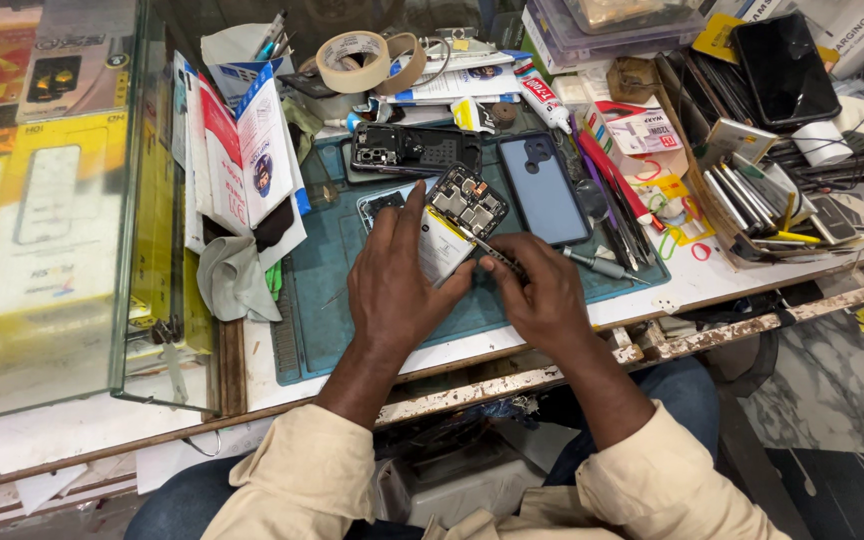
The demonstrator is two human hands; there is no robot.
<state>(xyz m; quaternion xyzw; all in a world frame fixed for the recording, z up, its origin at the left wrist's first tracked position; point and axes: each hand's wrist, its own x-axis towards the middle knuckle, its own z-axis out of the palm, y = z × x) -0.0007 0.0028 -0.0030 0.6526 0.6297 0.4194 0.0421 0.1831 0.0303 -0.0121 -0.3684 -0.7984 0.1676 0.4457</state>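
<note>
An opened phone (455, 222), back cover off and circuit board and battery exposed, is held tilted above the green work mat (342, 300) at the middle of the counter (712, 285). The left hand (397, 285) is clamped on the phone's lower half, thumb raised along its left edge. The right hand (544, 295) is pinched shut on tweezers (494, 250), tips laid against the phone's right edge, just below the board.

Just behind, a second dismantled phone frame (412, 150) and a dark blue back cover (544, 188) lie on the mat; a screwdriver (597, 265) rests near the right wrist. Tape rolls (372, 60) sit further back.

Judgement — the step is fine work at the board's edge. It is best done with the phone braced firmly, the tips kept shallow and off the battery, and any lift made slowly — loose parts kept over the mat.
</note>
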